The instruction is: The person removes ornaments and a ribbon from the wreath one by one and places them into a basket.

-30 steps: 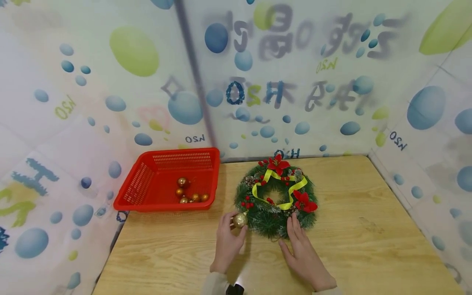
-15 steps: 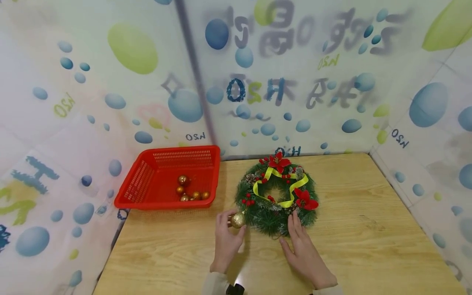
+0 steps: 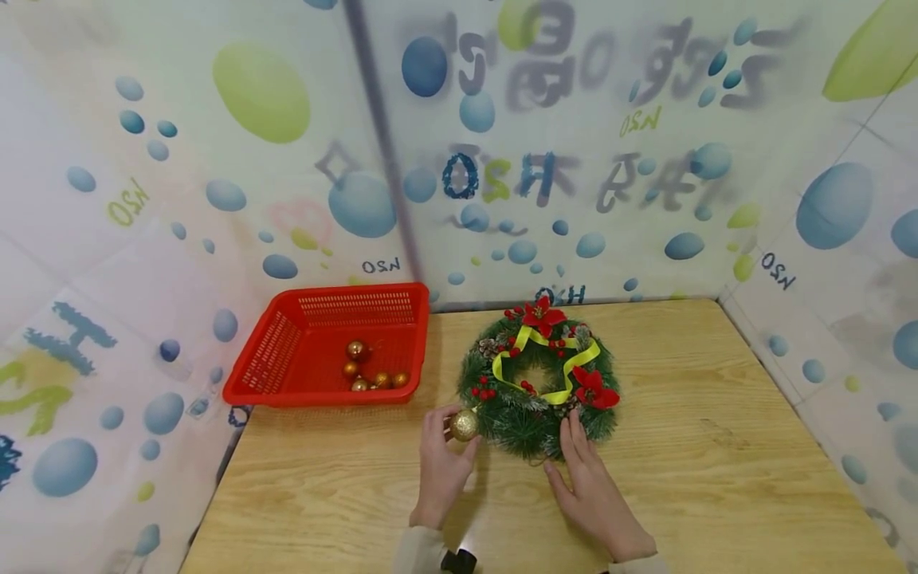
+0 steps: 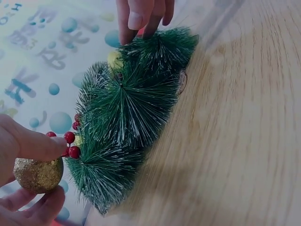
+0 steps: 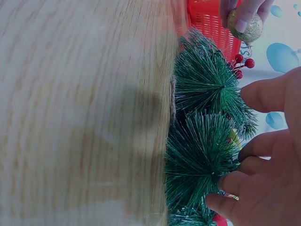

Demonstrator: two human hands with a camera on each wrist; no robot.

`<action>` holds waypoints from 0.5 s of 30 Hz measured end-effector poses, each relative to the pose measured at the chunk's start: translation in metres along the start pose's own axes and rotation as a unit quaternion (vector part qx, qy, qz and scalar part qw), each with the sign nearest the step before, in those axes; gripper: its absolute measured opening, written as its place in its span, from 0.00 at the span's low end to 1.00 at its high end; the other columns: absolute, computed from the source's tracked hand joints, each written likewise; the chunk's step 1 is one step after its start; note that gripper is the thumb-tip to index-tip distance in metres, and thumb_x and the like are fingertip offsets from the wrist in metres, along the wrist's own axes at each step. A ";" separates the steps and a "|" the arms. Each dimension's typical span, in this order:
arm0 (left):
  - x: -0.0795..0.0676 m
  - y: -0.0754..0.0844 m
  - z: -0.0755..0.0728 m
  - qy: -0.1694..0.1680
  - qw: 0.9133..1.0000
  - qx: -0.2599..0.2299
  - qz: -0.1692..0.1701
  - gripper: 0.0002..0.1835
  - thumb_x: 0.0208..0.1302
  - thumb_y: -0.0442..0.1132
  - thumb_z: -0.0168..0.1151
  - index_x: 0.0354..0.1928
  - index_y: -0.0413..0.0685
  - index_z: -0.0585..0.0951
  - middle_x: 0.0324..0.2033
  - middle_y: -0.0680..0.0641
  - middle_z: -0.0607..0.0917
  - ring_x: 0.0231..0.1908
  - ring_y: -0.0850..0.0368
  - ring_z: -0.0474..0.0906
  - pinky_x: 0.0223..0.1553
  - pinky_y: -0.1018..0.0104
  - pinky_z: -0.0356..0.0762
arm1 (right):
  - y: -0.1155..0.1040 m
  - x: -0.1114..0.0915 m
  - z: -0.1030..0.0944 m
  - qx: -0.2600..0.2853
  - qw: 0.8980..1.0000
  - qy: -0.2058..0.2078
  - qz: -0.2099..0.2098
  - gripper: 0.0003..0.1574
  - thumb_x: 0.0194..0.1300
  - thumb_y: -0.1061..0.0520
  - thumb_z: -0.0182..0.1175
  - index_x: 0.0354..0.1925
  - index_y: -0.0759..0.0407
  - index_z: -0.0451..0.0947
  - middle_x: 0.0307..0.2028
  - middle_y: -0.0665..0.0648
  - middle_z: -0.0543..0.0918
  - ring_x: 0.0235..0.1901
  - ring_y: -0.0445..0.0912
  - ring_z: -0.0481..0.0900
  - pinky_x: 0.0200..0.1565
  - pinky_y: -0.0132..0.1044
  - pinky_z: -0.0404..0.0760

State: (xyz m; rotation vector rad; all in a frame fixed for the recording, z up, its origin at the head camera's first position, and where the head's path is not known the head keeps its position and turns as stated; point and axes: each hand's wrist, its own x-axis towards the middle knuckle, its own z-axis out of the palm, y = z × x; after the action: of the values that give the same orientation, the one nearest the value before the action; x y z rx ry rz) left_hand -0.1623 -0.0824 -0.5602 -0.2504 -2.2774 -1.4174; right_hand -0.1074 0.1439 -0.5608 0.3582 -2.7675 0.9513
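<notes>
A green wreath lies on the table, trimmed with red poinsettias, red berries, pine cones and a curling yellow ribbon. Just off its lower left edge, my left hand holds a glittery gold Christmas bauble. In the left wrist view the thumb lies over the bauble, with fingers beneath it, close to a berry sprig. My right hand rests its fairly straight fingertips on the wreath's lower right edge, below the right poinsettia.
A red plastic basket stands left of the wreath, with several gold baubles inside. The wooden table meets patterned curtain-like walls at the back and sides. A black band sits at the left wrist.
The bauble in my left hand has shifted very slightly left, away from the wreath's edge. The right hand and wreath have stayed nearly still, and the head view has tilted a little.
</notes>
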 end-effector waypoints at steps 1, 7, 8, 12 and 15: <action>0.000 0.000 0.000 -0.005 1.000 -0.009 -0.008 0.32 0.44 0.20 0.77 0.54 0.35 0.77 0.48 0.41 0.78 0.47 0.47 0.79 0.46 0.61 0.87 | 0.000 0.000 0.000 0.001 1.000 -0.001 0.001 0.47 0.72 0.56 0.62 0.75 0.78 0.51 0.77 0.77 0.46 0.75 0.70 0.54 0.68 0.70 0.63; -0.003 -0.003 0.002 -0.012 0.998 -0.053 -0.031 0.31 0.44 0.18 0.76 0.53 0.38 0.78 0.49 0.41 0.77 0.45 0.44 0.81 0.41 0.63 0.88 | -0.001 0.000 0.000 0.002 1.000 -0.005 0.005 0.46 0.73 0.55 0.61 0.75 0.77 0.51 0.77 0.76 0.45 0.75 0.70 0.54 0.68 0.70 0.63; -0.003 -0.003 0.002 -0.011 0.998 -0.056 -0.027 0.32 0.44 0.18 0.76 0.53 0.37 0.78 0.49 0.40 0.77 0.45 0.44 0.81 0.41 0.64 0.88 | -0.001 0.000 0.000 0.001 1.000 -0.005 0.005 0.46 0.73 0.55 0.61 0.75 0.77 0.51 0.77 0.76 0.45 0.75 0.70 0.54 0.68 0.69 0.63; -0.002 -0.002 0.002 -0.006 0.999 -0.048 -0.006 0.32 0.43 0.18 0.77 0.54 0.36 0.78 0.49 0.40 0.78 0.46 0.45 0.80 0.42 0.63 0.88 | -0.002 0.000 -0.001 0.000 1.000 -0.002 0.004 0.46 0.72 0.56 0.61 0.75 0.78 0.51 0.77 0.77 0.46 0.75 0.70 0.54 0.68 0.70 0.63; 0.000 0.000 0.002 -0.004 1.000 -0.031 0.004 0.32 0.44 0.20 0.77 0.54 0.36 0.77 0.49 0.40 0.78 0.47 0.46 0.80 0.43 0.63 0.87 | -0.001 0.000 0.000 0.000 1.000 0.000 0.004 0.46 0.72 0.56 0.62 0.74 0.78 0.52 0.77 0.77 0.46 0.74 0.70 0.55 0.67 0.70 0.64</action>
State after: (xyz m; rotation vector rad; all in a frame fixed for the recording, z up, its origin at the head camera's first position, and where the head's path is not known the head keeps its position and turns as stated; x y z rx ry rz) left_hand -0.1624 -0.0811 -0.5613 -0.2848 -2.2381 -1.4863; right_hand -0.1073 0.1431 -0.5599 0.3471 -2.7706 0.9517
